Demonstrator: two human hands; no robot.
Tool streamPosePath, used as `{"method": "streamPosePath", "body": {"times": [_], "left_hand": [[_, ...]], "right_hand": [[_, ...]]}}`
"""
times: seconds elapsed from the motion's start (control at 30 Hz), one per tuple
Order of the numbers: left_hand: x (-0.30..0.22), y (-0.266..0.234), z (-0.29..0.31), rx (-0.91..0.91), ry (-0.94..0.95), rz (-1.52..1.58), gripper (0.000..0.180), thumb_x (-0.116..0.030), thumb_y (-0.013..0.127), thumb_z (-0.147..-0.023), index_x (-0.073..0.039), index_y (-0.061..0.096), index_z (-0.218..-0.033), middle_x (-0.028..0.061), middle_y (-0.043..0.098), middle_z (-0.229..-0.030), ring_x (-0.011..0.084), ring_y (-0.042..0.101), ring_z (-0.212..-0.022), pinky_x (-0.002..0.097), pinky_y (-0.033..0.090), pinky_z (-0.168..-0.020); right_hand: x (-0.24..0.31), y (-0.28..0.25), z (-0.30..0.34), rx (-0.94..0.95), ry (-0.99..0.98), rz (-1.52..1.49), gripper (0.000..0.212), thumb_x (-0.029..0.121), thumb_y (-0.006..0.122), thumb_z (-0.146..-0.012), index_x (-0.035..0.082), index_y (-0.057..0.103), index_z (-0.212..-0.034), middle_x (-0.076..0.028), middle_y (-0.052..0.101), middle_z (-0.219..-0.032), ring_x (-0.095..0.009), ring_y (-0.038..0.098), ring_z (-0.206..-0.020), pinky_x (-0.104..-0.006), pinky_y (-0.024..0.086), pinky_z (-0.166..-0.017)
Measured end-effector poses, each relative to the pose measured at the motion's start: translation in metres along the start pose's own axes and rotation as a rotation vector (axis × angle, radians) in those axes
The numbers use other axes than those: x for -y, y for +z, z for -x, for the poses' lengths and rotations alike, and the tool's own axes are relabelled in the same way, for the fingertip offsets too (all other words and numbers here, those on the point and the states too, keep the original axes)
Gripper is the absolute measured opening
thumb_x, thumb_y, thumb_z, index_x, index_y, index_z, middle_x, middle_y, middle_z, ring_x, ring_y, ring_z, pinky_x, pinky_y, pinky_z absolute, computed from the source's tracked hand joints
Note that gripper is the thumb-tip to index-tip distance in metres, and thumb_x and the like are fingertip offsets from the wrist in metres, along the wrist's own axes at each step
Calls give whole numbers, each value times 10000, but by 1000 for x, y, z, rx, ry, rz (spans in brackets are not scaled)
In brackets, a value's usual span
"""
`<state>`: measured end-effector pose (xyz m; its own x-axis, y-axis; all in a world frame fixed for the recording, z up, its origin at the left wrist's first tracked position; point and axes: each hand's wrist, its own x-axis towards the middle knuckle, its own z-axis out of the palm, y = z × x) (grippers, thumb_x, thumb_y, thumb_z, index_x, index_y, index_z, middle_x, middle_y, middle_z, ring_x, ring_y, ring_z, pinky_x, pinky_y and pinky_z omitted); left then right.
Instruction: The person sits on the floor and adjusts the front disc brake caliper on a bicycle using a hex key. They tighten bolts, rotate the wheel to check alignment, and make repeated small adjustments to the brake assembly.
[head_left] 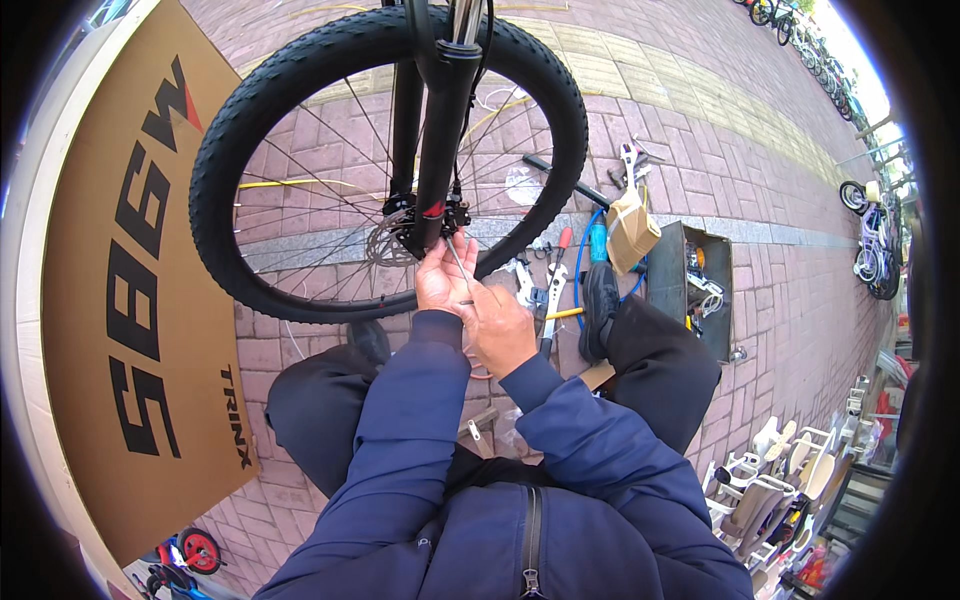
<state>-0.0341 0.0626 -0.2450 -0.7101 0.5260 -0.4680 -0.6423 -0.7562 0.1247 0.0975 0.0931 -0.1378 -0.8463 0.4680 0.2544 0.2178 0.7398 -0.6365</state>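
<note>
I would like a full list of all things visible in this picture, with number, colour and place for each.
bicycle wheel: one, black knobby tyre with thin spokes, centre top, standing on the paving
fork leg: one, black, running down to the wheel hub
cardboard box: one, brown with black print, left side
toolbox: one, dark, open, right of centre
hand tools: several, metal with red or yellow handles, on the paving beside the right shoe
hose: one, blue, near the toolbox
parked bicycles: several, far right edge
left hand: at the wheel hub, fingers on a thin metal part
right hand: just below, pinching the same thin part
</note>
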Motion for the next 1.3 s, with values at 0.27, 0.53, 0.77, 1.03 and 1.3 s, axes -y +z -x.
{"method": "streamPosePath", "body": {"times": [0.27,0.53,0.77,1.03,1.3], "left_hand": [[-4,3,-4,-96,-48,-35,150,-123,535,-1017,-41,609,-1118,150,717,-1146,211,721,-1028,486,528,-1028],[-10,2,-12,-165,-132,1,162,-87,566,-984,-72,629,-1132,128,730,-1105,182,724,-964,472,537,-1000],[-11,5,-10,-175,-110,-18,186,-107,535,-1011,-41,605,-1171,148,715,-1139,165,731,-941,469,554,-972],[-11,6,-10,-178,-136,-26,186,-90,540,-997,-32,647,-1137,121,740,-1096,157,722,-940,433,541,-964],[-12,8,-8,-161,-119,-127,191,-135,514,-1031,-30,605,-1163,139,720,-1144,179,723,-973,443,553,-977]], "right_hand": [[12,6,5,86,358,-376,372,145,720,-876,-1,622,-1203,-193,702,-979,-349,699,-859,-412,557,-731],[7,3,-2,5,16,1,303,118,731,-856,21,622,-1122,-156,680,-876,-335,677,-697,-402,558,-692],[-5,9,-8,211,984,-1466,175,138,714,-887,21,623,-980,-148,681,-836,-274,677,-652,-416,566,-659],[5,0,-3,141,155,307,85,114,636,-903,45,619,-950,-140,694,-881,-305,688,-735,-438,562,-664],[-2,8,-6,95,711,-1085,175,139,648,-952,16,632,-1076,-87,701,-895,-221,701,-757,-361,580,-652]]}}
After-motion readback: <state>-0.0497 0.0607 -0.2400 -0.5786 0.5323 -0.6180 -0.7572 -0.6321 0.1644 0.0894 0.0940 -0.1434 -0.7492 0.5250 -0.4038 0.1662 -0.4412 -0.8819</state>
